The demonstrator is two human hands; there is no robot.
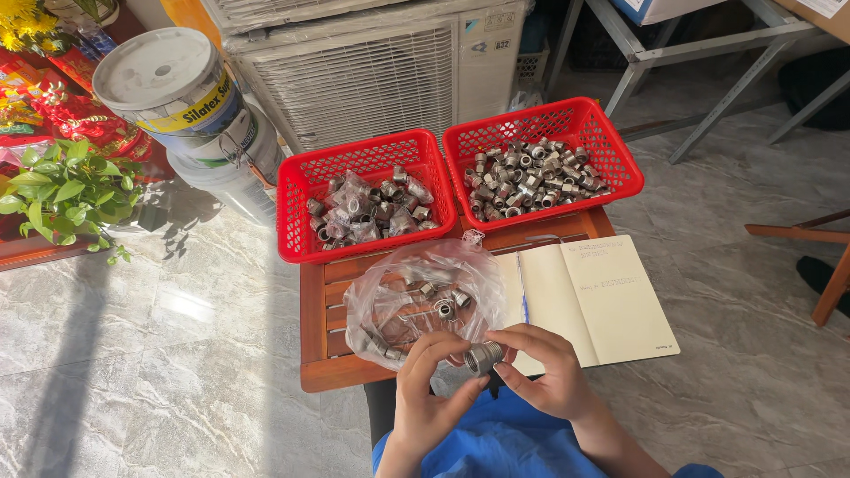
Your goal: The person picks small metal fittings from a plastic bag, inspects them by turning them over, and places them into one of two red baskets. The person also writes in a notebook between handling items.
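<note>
Low in the frame, just right of centre, a short threaded silver metal fitting (483, 357) sits pinched between both hands. The left hand (431, 389) curls its fingertips (445, 347) onto the fitting's left side and grips it; the right hand (538, 372) closes thumb and fingers on its right side. Just above them a crumpled clear plastic bag (416, 296) of similar fittings lies on the small wooden slatted table (323, 341), beside an open notebook (593, 296). Further up stand two red plastic mesh baskets (305, 199) of metal parts.
</note>
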